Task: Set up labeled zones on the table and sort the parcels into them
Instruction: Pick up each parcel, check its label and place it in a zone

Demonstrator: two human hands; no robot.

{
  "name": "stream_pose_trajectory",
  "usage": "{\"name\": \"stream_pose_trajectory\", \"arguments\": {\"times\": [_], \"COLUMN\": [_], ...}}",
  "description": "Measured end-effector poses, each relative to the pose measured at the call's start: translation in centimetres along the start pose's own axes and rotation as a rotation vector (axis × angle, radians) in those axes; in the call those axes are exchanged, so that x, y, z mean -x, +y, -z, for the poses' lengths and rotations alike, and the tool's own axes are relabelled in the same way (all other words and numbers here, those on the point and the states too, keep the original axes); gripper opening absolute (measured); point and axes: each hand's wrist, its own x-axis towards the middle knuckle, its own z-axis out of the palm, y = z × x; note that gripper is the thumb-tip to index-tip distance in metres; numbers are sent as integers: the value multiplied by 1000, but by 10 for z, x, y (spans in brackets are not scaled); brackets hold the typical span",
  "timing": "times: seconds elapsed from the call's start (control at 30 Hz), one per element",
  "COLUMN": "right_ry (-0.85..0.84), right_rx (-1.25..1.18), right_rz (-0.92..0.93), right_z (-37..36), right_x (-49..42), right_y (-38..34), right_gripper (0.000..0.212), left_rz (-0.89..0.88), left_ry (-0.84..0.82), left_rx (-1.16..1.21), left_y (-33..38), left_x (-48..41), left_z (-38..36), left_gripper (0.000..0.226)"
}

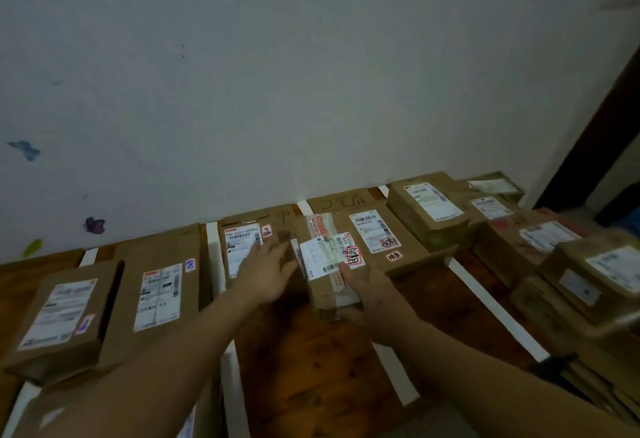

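Small parcel [318, 261] held over the taped wooden surface [311, 368].
Labelled boxes [59, 319] lie at 9 o'clock. The left grip [266, 271] is apart, fingers straight, at the parcel's 9 o'clock side. The parcel is brown cardboard with a white shipping label and a red-edged handwritten sticker. The right grip [367, 295] is clamped round its lower right edge. A box pile [588, 285] sits at 3 o'clock.

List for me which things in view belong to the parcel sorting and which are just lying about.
Part of the job:
- small parcel, gripped by the right hand
- left hand, open beside it
- white tape strip between zones
- cardboard zone label with handwriting
- left box, lying in a zone
- pile of parcels at the right

Just there:
- coloured wall marks
- dark door frame
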Motion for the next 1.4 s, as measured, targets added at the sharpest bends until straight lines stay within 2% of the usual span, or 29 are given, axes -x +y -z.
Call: {"name": "stream_pose_trajectory", "arguments": {"times": [0.07, 0.23, 0.47, 0.63, 0.87, 1.0, 1.07, 1.13, 1.27, 1.4], "right_ry": [-39, -62, -195, -268, -414, -351, -312, -259, -180, -129], "right_rx": [-1, -11, -45, -51, 33, 33, 42, 60, 120, 125], "right_rz": [40, 99, 71, 54, 64, 111, 146, 191, 245, 293], "right_z": [0, -4, -28, -39, -12, 15, 32, 47, 70, 81], "right_x": [-18, -61, -117, -137, -161, -169, -169, -171, -174, -159], "right_y": [10, 17, 21, 18, 15, -6, -25, -49, -105, -179], "right_gripper": [87, 84, 82, 83, 105, 97, 93, 90, 92, 89], "left_rz": [128, 272, 253, 252, 260, 279, 318, 335, 310, 362], "left_ry": [-58, -141, -223, -209, -276, -297, -265, -203, -62, 17], "left_rx": [-200, -272, -374, -393, -374, -185, -30, 22, -43, -132], "left_y": [-9, -12, -19, -18, -19, -16, -18, -24, -45, -99], "left_x": [-14, -29, -43, -43, -45, -43, -41, -36, -9, 42], "left_z": [-3, -10, -5, -8, 3, 21, 35, 52, 102, 156], "left_gripper": [66, 65, 62, 61, 64, 67, 69, 69, 70, 74]}}
